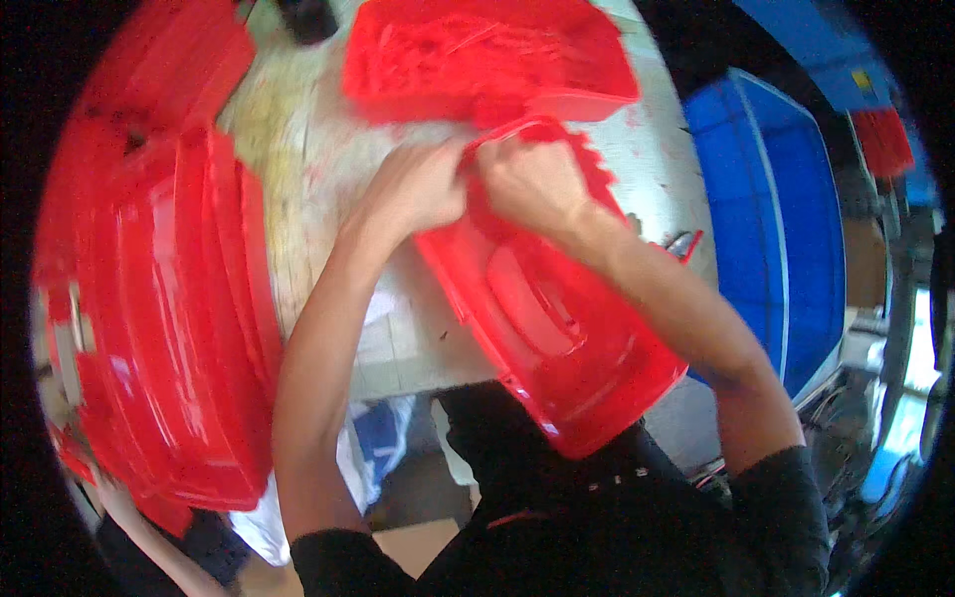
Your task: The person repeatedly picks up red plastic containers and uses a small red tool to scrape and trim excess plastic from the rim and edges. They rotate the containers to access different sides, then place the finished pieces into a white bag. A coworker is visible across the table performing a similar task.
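A long red plastic tray-like part lies slantwise over the table's near edge, its close end against my dark clothing. My left hand is closed at the left rim of its far end, gripping it. Closed into a fist, my right hand rests over the inside of the same far end; what its fingers hold, if anything, is hidden. Both hands are slightly blurred. Just beyond them stands a red bin filled with red plastic scraps.
Large red plastic parts are stacked at left. Another person's hand touches red plastic at lower left. A blue crate stands right of the table. A small metal tool lies near the right edge; a dark object stands at the back.
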A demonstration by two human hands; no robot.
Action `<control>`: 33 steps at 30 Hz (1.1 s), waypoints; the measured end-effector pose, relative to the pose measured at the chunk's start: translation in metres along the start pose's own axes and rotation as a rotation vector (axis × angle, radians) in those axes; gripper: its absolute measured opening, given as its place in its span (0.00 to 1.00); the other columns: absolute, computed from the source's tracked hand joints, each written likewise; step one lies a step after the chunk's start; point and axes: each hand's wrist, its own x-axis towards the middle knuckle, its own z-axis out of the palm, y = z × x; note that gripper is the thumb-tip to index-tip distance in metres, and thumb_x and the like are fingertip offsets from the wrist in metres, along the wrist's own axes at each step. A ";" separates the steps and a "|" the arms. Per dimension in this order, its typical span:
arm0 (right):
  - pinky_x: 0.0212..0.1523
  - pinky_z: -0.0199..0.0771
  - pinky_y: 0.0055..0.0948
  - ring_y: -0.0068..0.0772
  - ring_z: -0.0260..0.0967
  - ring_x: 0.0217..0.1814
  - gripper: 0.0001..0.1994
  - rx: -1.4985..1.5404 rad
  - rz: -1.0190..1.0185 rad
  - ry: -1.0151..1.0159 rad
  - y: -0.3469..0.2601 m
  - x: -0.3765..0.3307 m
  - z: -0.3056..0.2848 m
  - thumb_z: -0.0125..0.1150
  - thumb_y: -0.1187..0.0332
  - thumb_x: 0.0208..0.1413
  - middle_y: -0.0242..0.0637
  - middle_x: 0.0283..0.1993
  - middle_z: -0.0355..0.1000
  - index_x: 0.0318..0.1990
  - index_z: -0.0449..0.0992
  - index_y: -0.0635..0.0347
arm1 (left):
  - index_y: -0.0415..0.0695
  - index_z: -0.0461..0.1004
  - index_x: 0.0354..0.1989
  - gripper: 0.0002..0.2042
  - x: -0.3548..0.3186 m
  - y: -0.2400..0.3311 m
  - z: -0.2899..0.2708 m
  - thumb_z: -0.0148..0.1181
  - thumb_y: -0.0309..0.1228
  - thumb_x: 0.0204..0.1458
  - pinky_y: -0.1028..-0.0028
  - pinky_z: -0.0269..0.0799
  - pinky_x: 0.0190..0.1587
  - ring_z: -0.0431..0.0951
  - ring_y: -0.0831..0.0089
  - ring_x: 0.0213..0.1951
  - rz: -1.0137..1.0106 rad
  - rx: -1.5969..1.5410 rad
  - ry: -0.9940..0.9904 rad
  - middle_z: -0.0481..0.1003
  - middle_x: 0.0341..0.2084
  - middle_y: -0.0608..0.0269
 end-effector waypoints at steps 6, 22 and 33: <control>0.54 0.74 0.44 0.49 0.71 0.55 0.16 0.094 0.057 0.192 -0.004 -0.026 -0.044 0.57 0.69 0.54 0.53 0.49 0.74 0.48 0.76 0.69 | 0.39 0.70 0.53 0.15 -0.039 0.004 0.007 0.48 0.34 0.64 0.53 0.71 0.46 0.75 0.37 0.46 -0.113 -0.293 0.078 0.76 0.38 0.35; 0.49 0.75 0.43 0.51 0.70 0.54 0.17 0.249 0.743 0.240 0.101 -0.277 0.021 0.66 0.65 0.53 0.48 0.48 0.71 0.47 0.70 0.60 | 0.41 0.79 0.42 0.15 -0.022 0.145 0.041 0.54 0.40 0.60 0.54 0.66 0.56 0.77 0.55 0.47 0.125 0.395 -0.008 0.79 0.37 0.50; 0.47 0.76 0.44 0.54 0.74 0.50 0.09 0.411 0.498 0.064 0.161 -0.183 0.031 0.53 0.66 0.65 0.56 0.47 0.74 0.46 0.68 0.62 | 0.42 0.77 0.36 0.19 -0.076 0.112 0.033 0.54 0.47 0.60 0.54 0.73 0.31 0.79 0.51 0.27 -0.154 0.581 0.067 0.77 0.22 0.47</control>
